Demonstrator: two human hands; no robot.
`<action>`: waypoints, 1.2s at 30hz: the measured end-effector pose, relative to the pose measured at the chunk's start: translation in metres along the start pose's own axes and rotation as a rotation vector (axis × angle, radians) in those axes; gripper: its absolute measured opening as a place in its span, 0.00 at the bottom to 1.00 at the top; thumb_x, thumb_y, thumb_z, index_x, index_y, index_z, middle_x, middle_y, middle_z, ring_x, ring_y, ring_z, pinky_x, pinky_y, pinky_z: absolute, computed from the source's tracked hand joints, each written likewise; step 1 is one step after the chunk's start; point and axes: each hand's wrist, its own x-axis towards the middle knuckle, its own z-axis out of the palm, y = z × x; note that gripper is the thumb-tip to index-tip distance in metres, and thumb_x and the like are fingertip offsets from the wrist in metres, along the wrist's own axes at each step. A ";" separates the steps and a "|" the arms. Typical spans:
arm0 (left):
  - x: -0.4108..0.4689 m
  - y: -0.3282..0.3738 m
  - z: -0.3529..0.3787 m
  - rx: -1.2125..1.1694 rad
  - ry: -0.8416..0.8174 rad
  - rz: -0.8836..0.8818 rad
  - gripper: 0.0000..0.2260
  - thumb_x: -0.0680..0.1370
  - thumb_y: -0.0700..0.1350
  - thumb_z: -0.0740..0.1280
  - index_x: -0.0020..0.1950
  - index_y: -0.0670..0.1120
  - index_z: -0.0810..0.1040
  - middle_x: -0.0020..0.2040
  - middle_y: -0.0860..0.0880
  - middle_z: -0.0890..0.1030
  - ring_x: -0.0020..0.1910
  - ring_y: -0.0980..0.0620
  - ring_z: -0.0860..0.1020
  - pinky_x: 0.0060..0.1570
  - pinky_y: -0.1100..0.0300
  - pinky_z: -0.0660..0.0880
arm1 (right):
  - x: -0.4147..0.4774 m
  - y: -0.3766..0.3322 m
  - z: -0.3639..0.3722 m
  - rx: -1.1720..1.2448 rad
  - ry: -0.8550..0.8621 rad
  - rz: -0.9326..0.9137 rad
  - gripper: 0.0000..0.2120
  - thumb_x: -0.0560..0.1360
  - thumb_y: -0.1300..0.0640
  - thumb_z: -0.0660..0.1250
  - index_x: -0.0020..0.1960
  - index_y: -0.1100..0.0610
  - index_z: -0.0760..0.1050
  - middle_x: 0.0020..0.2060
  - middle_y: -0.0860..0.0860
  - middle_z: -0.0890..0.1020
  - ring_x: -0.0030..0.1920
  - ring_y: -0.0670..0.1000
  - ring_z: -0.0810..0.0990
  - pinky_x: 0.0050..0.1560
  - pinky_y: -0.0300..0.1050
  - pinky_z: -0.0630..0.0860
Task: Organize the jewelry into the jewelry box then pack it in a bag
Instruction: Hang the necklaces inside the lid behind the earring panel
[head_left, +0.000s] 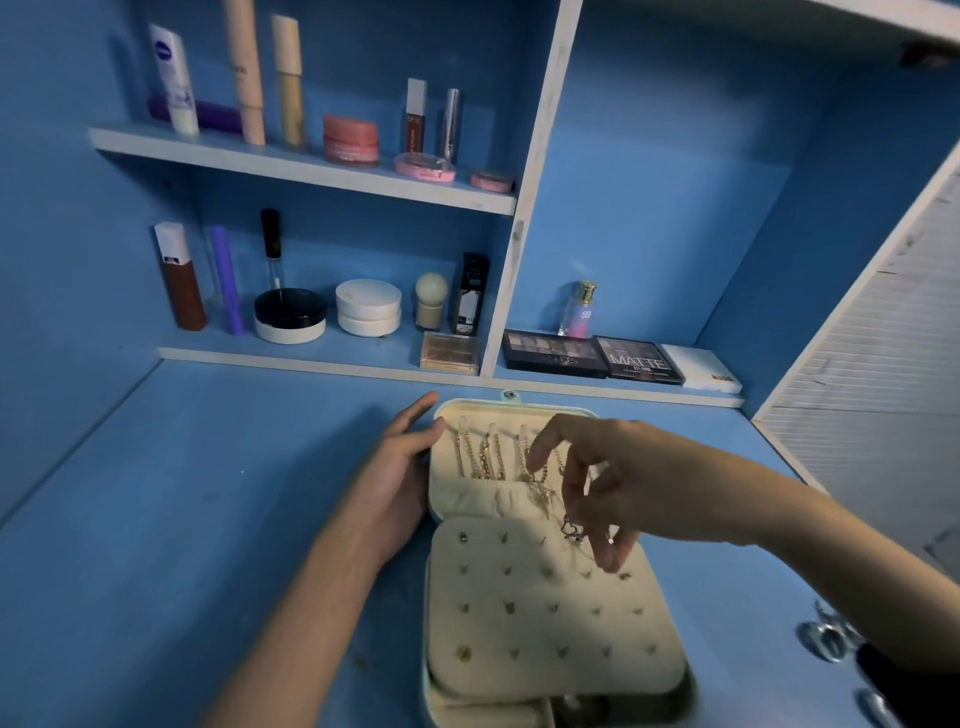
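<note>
Box: jewelry box (465, 501) lies open on blue table (182, 519), directly between both hands. Lid half is far from person, base half near.
Lid: cream lining w/ row of hooks up top. Gold hung chains (485, 457) dangle toward lid's pocket, just beside R hand's index tip.
Panel: cream earring panel (550, 629) covers base, below R hand's fingertips. Small studs (463, 653) sit in rows across it.
Chain: heart-pendant chain (570, 530) hangs from R hand's fingertips, pendant over panel's far edge, approx where lid meets base.
R hand: R hand (623, 483) is above box, palm down, fingers bent downward & partly spread. Tips pinch the thin chain; which fingers do the pinching, can't tell.
L hand: L hand (395, 478) is beside lid, palm toward box, fingers straight & relaxed, tips touching lid's left wall. Holds nothing.
Rings: silver rings (830, 643) lie on table beyond R forearm, on side away from box, partly hidden by arm.
Shelves: back wall unit is past both hands. Palettes (553, 353) & perfume bottle (581, 310) sit on low ledge beyond R hand. Cosmetics (368, 306) (jars, tubes, lipsticks) are on shelves beyond L hand.
</note>
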 end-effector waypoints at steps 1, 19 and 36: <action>0.000 0.000 0.000 -0.001 -0.004 -0.001 0.19 0.79 0.38 0.60 0.70 0.51 0.69 0.50 0.45 0.81 0.46 0.48 0.79 0.39 0.55 0.74 | -0.001 0.000 0.001 0.001 -0.002 -0.005 0.17 0.75 0.71 0.60 0.56 0.52 0.70 0.40 0.55 0.76 0.30 0.53 0.81 0.38 0.49 0.82; 0.003 -0.003 -0.003 -0.064 -0.005 0.014 0.19 0.79 0.36 0.60 0.68 0.49 0.71 0.47 0.45 0.82 0.46 0.49 0.79 0.40 0.55 0.75 | 0.050 0.028 0.016 -0.309 0.413 -0.137 0.14 0.73 0.65 0.64 0.50 0.47 0.75 0.35 0.39 0.79 0.40 0.46 0.78 0.46 0.49 0.76; 0.002 -0.001 -0.002 -0.054 -0.005 0.007 0.19 0.79 0.36 0.60 0.69 0.48 0.70 0.45 0.46 0.82 0.44 0.50 0.80 0.38 0.55 0.76 | 0.041 0.029 0.018 -0.362 0.373 0.026 0.05 0.73 0.55 0.67 0.41 0.56 0.80 0.32 0.44 0.75 0.33 0.47 0.74 0.32 0.37 0.71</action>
